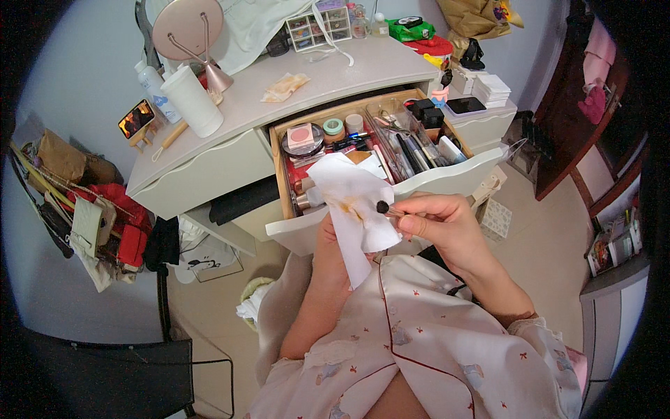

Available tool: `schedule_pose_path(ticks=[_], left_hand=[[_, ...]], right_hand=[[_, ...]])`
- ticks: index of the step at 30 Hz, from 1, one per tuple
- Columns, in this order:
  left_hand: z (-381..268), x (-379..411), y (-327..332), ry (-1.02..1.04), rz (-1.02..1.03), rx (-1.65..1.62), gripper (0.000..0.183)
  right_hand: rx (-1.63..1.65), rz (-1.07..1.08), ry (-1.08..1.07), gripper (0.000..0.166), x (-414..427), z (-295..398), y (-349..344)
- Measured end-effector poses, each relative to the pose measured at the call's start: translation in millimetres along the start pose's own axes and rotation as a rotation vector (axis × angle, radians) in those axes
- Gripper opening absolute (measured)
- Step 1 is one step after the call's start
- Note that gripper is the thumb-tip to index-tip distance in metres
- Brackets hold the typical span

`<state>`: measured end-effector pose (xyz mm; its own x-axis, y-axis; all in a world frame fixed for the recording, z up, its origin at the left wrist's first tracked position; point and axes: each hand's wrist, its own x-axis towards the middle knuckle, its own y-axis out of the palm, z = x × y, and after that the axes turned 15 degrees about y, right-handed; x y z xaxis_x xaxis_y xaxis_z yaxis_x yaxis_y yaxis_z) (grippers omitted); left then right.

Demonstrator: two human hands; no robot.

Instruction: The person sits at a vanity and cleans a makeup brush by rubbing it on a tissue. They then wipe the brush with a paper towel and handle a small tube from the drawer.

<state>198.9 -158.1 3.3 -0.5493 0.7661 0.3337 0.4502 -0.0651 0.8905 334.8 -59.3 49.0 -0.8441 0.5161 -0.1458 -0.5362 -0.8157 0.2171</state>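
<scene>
My left hand (pixel 328 249) holds up a white tissue (pixel 352 196) that bears orange-brown smears near its middle. Most of that hand's fingers are hidden behind the sheet. In my right hand (pixel 445 225) a makeup brush (pixel 383 207) is pinched between thumb and fingers. Its dark round bristle head points left and is close to the tissue's right side; whether they touch I cannot tell. Beyond both hands an open drawer (pixel 273 152) is filled with cosmetics, among them a pink blush compact (pixel 300 137), a jar with a mint-green lid (pixel 333 127) and a clear organizer (pixel 400 137) of pencils.
On the white dressing table (pixel 243 107) are a crumpled stained tissue (pixel 285 87), a paper towel roll (pixel 193 102), a round mirror (pixel 187 29) and a propped-up phone (pixel 136 119). Another phone (pixel 466 106) rests at right. A small bin (pixel 256 301) stands on the floor at left.
</scene>
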Motion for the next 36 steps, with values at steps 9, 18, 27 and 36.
schedule_pose_path(ticks=[9, 18, 27, 36], left_hand=[[0, -7, 7, 0.037, -0.272, 0.041, 0.026], [-4, -8, -4, -0.03, -0.201, -0.06, 0.026], [10, -7, -12, 0.046, 0.092, 0.284, 0.046], [-9, 3, -4, 0.025, 0.098, 0.34, 0.031]], right_hand=[[-0.033, -0.004, -0.044, 0.019, -1, 3, 2], [-0.352, -0.144, -0.26, 0.02, 4, -1, 0], [-0.955, -0.608, -0.687, 0.021, -5, 7, 8], [-1.205, -0.677, -0.875, 0.036, -9, 16, 5]])
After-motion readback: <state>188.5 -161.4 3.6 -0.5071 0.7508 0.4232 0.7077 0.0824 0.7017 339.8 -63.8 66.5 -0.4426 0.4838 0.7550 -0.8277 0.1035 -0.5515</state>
